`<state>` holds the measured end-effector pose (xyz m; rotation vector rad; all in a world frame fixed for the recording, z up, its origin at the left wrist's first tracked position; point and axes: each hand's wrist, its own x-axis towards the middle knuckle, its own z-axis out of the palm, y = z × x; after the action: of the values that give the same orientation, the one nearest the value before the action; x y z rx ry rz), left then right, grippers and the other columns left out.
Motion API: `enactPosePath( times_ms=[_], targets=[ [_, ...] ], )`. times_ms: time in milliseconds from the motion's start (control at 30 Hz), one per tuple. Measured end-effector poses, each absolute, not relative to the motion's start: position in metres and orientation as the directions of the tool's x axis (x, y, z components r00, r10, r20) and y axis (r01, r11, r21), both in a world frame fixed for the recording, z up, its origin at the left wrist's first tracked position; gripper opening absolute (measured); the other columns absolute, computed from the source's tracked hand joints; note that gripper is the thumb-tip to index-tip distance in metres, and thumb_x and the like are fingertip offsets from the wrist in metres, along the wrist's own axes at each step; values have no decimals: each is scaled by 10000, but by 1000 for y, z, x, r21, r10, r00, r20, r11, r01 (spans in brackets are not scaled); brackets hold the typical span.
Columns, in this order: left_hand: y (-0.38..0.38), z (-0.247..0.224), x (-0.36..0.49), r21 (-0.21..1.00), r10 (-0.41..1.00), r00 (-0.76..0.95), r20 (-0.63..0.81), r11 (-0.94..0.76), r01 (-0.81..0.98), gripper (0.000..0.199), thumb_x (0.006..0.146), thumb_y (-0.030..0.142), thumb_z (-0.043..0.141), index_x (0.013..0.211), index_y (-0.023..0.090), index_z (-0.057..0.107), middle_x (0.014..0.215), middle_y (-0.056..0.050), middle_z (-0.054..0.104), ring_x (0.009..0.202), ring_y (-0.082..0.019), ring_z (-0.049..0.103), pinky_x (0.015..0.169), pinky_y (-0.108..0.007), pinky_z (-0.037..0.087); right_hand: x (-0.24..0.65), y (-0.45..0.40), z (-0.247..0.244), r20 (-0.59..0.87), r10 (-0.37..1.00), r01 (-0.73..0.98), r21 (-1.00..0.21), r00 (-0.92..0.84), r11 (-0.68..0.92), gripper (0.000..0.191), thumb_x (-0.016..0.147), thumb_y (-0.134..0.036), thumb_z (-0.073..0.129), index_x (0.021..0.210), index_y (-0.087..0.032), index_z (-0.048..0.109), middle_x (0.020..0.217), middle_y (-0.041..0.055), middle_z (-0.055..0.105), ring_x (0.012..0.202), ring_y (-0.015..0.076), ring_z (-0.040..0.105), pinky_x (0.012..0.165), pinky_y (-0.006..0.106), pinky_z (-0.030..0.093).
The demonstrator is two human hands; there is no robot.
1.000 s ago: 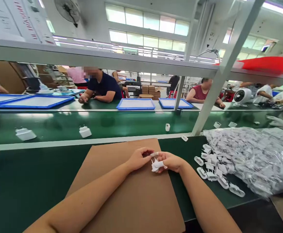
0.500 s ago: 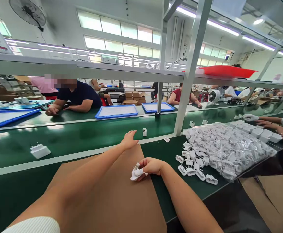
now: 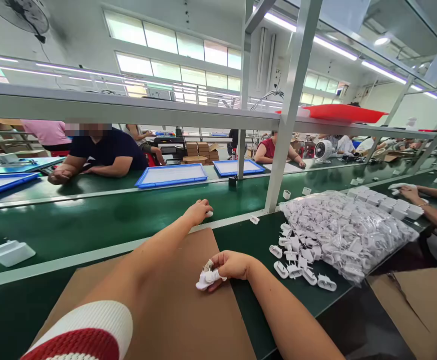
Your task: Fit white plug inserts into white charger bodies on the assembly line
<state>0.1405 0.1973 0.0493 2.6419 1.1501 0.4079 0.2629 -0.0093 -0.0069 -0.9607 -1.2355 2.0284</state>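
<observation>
Over the green conveyor belt, my left hand (image 3: pixel 198 212) is closed round a small white plastic housing (image 3: pixel 209 214), mostly covered by its fingers. Above the cardboard sheet (image 3: pixel 188 320), my right hand (image 3: pixel 230 265) pinches white plug pieces (image 3: pixel 205 278); metal shows at their upper side, and the fingers hide how many there are. To the right of this hand, loose white oval plug parts (image 3: pixel 295 270), some with pins, lie on the green table. A white plug adapter (image 3: pixel 12 252) with two pins rests on the belt at the left.
A large clear bag of white parts (image 3: pixel 342 230) lies on the right, by rows of white housings (image 3: pixel 387 200). A metal post (image 3: pixel 278 170) and shelf beam (image 3: pixel 165 111) stand ahead. Blue-rimmed trays (image 3: pixel 173 175) and co-workers are across the belt; another person's hands (image 3: pixel 409 192) work at right.
My left hand has closed on the white housing that stood on the belt. The plug adapter on the belt has shifted left in view. My right hand still holds its pieces.
</observation>
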Motion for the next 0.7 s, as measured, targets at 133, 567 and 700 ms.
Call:
enactPosePath(
  times_ms=[133,567,700],
  targets=[
    [169,55,120,430,781,569,257,-620,657,346,760,416,694,1027,198,730,1178,-104,627,1055,-286,622,945,-386,520,261,-12,4,-255,865,-196,-910,-432,-366,517,435,-339,977,835,-131,723,861,67,728,813,193,695,741,311,554],
    [-20,8,45,861,894,441,73,-280,426,432,688,554,788,955,218,739,904,-39,710,746,-190,606,672,-301,490,259,-13,22,-240,969,-387,-889,-56,-243,371,553,-316,893,863,-163,758,897,58,720,697,111,569,597,220,446],
    [-17,-7,50,956,913,407,0,-120,269,596,584,505,869,1069,200,704,812,-23,692,662,-167,573,630,-299,481,245,-25,27,-34,997,10,-999,68,-34,410,603,-377,832,952,-171,775,925,71,735,720,154,573,611,276,436]
  ],
)
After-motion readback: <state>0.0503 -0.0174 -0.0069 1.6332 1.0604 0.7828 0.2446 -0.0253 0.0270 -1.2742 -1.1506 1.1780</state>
